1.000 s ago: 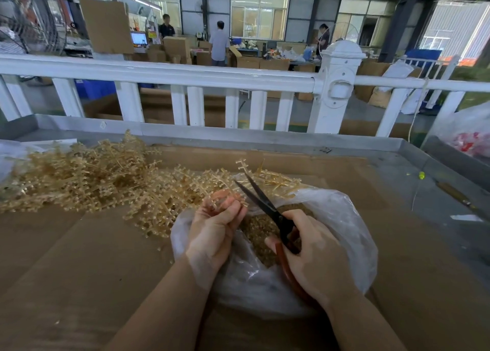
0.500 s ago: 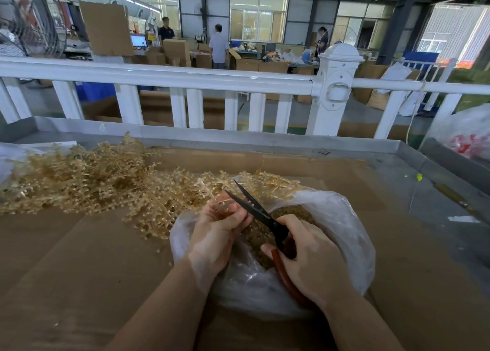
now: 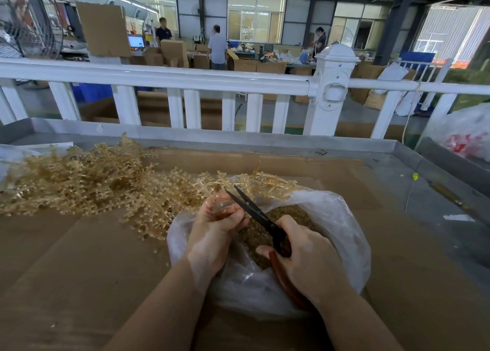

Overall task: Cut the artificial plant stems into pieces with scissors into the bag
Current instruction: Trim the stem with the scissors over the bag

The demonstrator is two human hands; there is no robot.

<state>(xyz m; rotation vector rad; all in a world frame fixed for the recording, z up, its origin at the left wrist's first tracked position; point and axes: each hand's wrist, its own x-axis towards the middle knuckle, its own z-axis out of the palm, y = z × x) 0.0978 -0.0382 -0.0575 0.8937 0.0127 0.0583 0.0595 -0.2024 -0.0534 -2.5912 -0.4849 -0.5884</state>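
Over the clear plastic bag (image 3: 331,234) of cut bits on brown cardboard (image 3: 79,271), the left hand (image 3: 214,234) pinches a pale golden plastic plant stem (image 3: 220,207) from the pile (image 3: 87,181) while the right hand (image 3: 307,258) grips red-handled black scissors (image 3: 254,212), blades nearly closed.

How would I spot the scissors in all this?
Find the clear plastic bag on the cardboard in front of the white fence. Over its mouth, the right hand grips the scissors: dark blades, reddish-brown handles, unlike the pale golden stems.

No text, label, brand or number can be read anywhere; the red marks on the clear plastic bag (image 3: 462,138) beyond the table's right edge are too blurred to make out.
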